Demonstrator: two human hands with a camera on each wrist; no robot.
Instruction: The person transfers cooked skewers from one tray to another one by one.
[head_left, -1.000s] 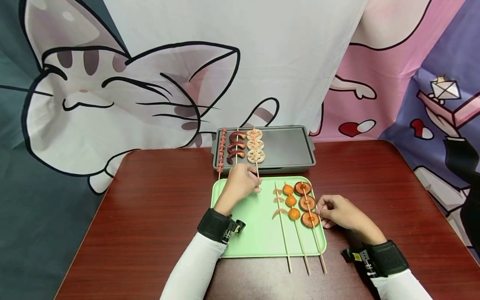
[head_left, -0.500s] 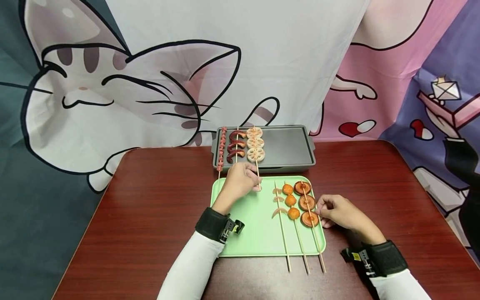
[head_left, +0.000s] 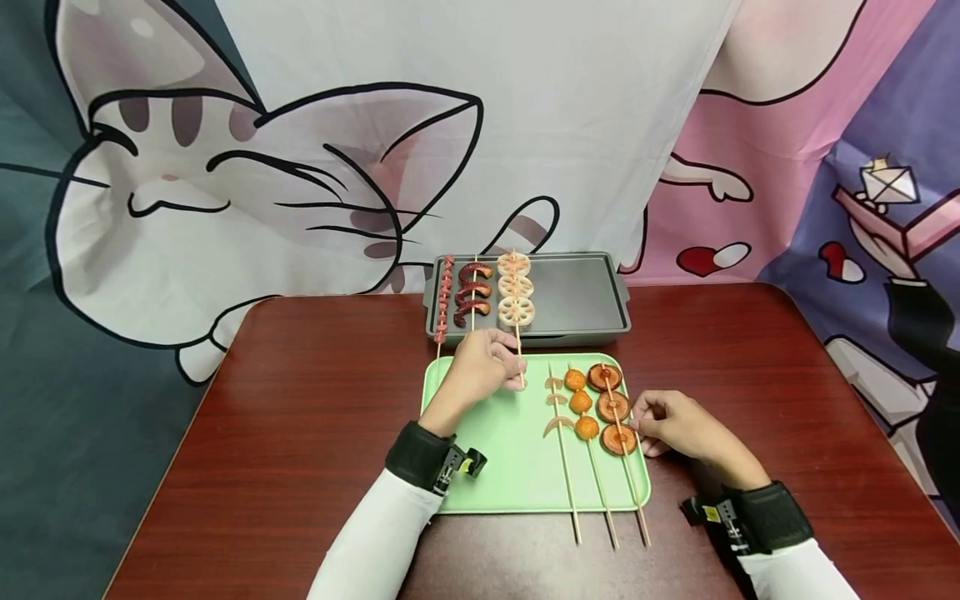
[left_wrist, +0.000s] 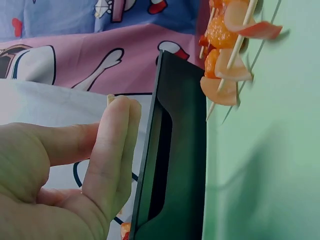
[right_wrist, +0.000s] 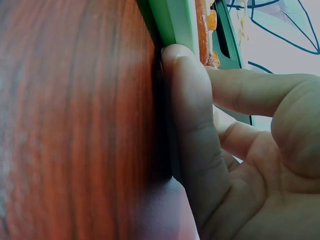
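At the near edge of a dark red wood-grain table (head_left: 300, 433), three bamboo skewers are overhanging a pale green plastic tray (head_left: 517, 467), their long axes running from near to far. The right hand (head_left: 678, 427) is resting at the tray's right edge, fingers curled against its rim beside the skewer of brown mushroom slices (head_left: 615, 407). Farther in, the left hand (head_left: 480, 365) is pinching the bare stick of the lotus-root skewer (head_left: 514, 287) between thumb and fingertips, the stick pointing away from the fingers toward the far edge. Its three pale, holed slices are lying on the grey metal baking tray (head_left: 577, 296), beside two darker skewers at that tray's left edge.
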